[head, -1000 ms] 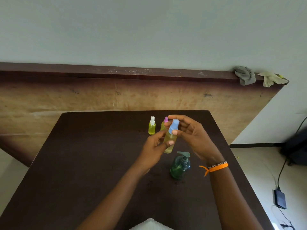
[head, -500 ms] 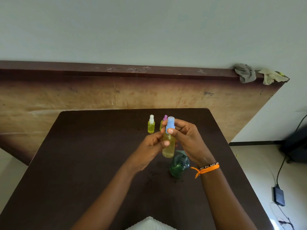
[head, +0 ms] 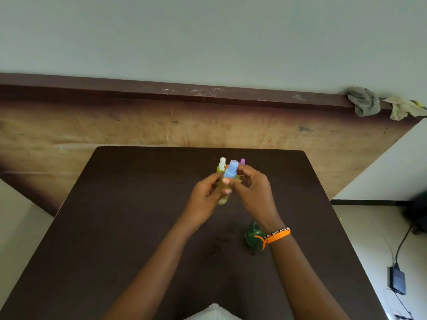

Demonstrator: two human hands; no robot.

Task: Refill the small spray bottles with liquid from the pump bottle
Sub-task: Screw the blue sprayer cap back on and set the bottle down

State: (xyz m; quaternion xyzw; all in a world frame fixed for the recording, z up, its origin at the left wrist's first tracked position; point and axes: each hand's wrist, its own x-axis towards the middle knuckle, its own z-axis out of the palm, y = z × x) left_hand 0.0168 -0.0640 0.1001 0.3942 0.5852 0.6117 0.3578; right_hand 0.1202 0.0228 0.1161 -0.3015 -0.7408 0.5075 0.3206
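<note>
I am holding the blue-capped bottle (head: 227, 183) up off the worktop (head: 143, 204) between both hands. My left hand (head: 205, 199) is curling round its yellow body, thumb and fingers closing on the lower half, while my right hand (head: 251, 192) is pinching at the neck just under the blue cap (head: 231, 169), fingertips touching it. The bottle is tilting slightly, cap toward twelve o'clock. The cap is sitting on the bottle, and the body is looking full of yellow liquid almost to the neck, so I am judging this one filled and the cap either being tightened or about to be; I cannot tell which way the fingers are turning.

Just beyond my hands, at twelve o'clock, the white-capped bottle (head: 221, 166) is standing capped, with yellow-green liquid inside. The purple-capped bottle (head: 242, 161) is peeking out at one o'clock, mostly hidden behind my right fingers, so I cannot read its level. At five o'clock from the hands, the green pump bottle (head: 253, 237) is standing on the worktop, partly hidden by my right wrist and its orange band (head: 277, 236).

By my reckoning the task is nearing its end: what is remaining is setting this bottle down beside the others, and checking the purple one.
</note>
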